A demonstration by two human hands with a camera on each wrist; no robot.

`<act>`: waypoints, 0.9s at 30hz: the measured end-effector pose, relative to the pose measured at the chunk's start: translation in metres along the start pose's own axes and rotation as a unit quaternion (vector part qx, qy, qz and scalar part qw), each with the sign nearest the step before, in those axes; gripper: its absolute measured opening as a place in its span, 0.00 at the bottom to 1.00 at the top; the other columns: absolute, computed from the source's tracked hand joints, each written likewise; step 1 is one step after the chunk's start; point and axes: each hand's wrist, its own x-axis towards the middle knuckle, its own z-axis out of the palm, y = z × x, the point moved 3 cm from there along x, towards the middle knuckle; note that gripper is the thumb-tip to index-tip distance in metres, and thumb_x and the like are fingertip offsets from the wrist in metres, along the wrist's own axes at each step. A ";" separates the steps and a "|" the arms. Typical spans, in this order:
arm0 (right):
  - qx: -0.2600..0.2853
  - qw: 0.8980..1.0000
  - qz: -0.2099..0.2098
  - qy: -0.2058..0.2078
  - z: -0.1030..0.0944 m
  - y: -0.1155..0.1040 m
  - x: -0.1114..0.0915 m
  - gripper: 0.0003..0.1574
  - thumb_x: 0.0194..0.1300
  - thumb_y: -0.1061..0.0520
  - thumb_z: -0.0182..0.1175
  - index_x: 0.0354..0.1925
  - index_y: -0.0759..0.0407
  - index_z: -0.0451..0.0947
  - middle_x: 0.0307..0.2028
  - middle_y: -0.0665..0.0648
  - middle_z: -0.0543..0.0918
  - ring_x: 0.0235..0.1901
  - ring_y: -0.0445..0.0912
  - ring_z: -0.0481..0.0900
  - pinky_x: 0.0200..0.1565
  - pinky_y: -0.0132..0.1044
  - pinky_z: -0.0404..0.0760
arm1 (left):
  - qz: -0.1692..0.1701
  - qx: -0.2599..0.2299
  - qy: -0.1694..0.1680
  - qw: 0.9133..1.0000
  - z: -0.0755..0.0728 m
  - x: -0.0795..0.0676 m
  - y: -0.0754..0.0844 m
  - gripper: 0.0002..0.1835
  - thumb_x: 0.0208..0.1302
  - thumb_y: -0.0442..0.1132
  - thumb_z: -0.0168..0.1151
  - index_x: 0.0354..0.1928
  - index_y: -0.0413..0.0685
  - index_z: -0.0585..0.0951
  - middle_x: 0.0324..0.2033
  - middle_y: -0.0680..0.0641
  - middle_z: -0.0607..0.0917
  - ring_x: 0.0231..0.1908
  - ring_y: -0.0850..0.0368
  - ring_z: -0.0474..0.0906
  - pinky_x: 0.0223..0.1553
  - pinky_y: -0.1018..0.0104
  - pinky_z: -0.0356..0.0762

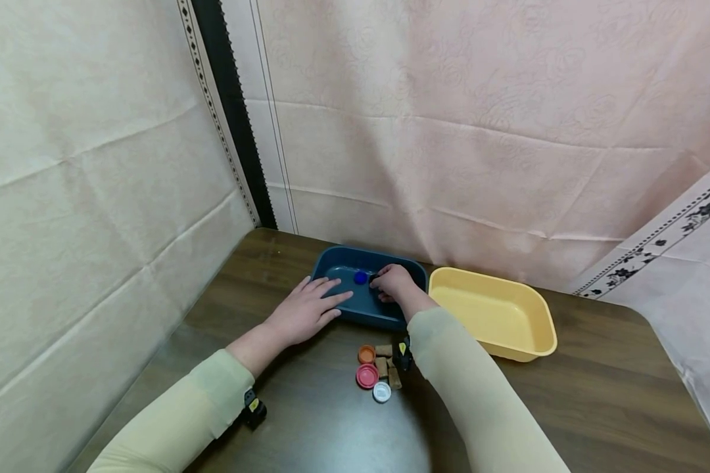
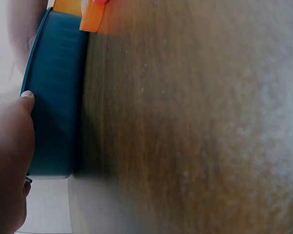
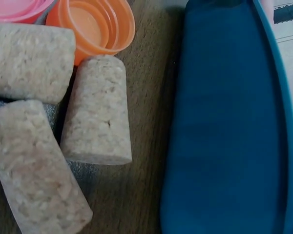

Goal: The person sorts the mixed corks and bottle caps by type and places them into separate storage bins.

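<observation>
My left hand (image 1: 304,310) rests on the near left rim of a dark blue plastic bin (image 1: 363,316), fingers spread and straight over its inside. In the left wrist view its thumb (image 2: 27,101) lies on the rim. My right hand (image 1: 394,282) reaches into the right part of the same bin, fingers curled. A small dark object (image 1: 373,278) shows at its fingertips, pinched; its kind is too small to tell. Just left of those fingertips, a round bright blue cap (image 1: 361,278) lies on the bin's floor. The right wrist view shows only the bin's outer wall (image 3: 224,122), not the fingers.
A yellow bin (image 1: 491,309) stands right of the blue one. In front are an orange cap (image 1: 366,354), a pink cap (image 1: 367,376), a white cap (image 1: 381,392) and several corks (image 1: 394,378) under my right wrist. Curtains hang behind and left of the wooden table (image 1: 319,420).
</observation>
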 end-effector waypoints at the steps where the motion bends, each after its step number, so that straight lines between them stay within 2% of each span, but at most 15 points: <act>1: 0.000 1.000 0.000 0.000 -0.001 0.000 -0.001 0.18 0.64 0.57 0.69 0.48 0.58 0.74 0.40 0.60 0.80 0.32 0.50 0.82 0.33 0.37 0.85 | 0.001 -0.002 -0.001 1.000 -0.001 0.000 0.001 0.28 0.75 0.64 0.40 0.75 0.79 0.58 0.75 0.53 0.59 0.75 0.49 0.52 0.73 0.42 0.45; 11: 0.029 1.000 -0.004 0.003 -0.013 0.000 -0.020 0.21 0.65 0.53 0.68 0.52 0.57 0.74 0.42 0.61 0.80 0.31 0.50 0.81 0.34 0.37 0.85 | 0.007 0.000 0.006 1.000 -0.008 -0.002 0.007 0.28 0.75 0.63 0.41 0.75 0.77 0.60 0.75 0.52 0.59 0.74 0.47 0.53 0.73 0.41 0.46; 15: 0.074 0.997 -0.017 -0.009 -0.019 -0.001 -0.032 0.24 0.67 0.53 0.67 0.57 0.59 0.72 0.46 0.63 0.80 0.31 0.49 0.79 0.36 0.37 0.84 | 0.010 0.004 0.014 1.000 -0.009 -0.004 0.007 0.28 0.76 0.63 0.40 0.75 0.76 0.60 0.75 0.52 0.60 0.74 0.47 0.54 0.72 0.41 0.47; 20: 0.145 0.988 -0.030 -0.036 -0.028 -0.005 -0.048 0.29 0.67 0.54 0.66 0.62 0.60 0.70 0.53 0.68 0.77 0.31 0.49 0.77 0.37 0.36 0.84 | 0.009 0.004 0.022 1.000 -0.007 -0.006 0.006 0.28 0.75 0.63 0.41 0.75 0.76 0.60 0.75 0.52 0.60 0.74 0.48 0.54 0.73 0.41 0.47; 27: 0.171 0.983 -0.044 -0.046 -0.032 -0.012 -0.068 0.35 0.67 0.52 0.66 0.67 0.59 0.67 0.57 0.67 0.76 0.31 0.49 0.78 0.36 0.33 0.83 | -0.001 -0.006 0.013 1.000 -0.005 -0.011 0.005 0.28 0.75 0.63 0.42 0.75 0.76 0.60 0.75 0.52 0.60 0.74 0.47 0.54 0.73 0.41 0.45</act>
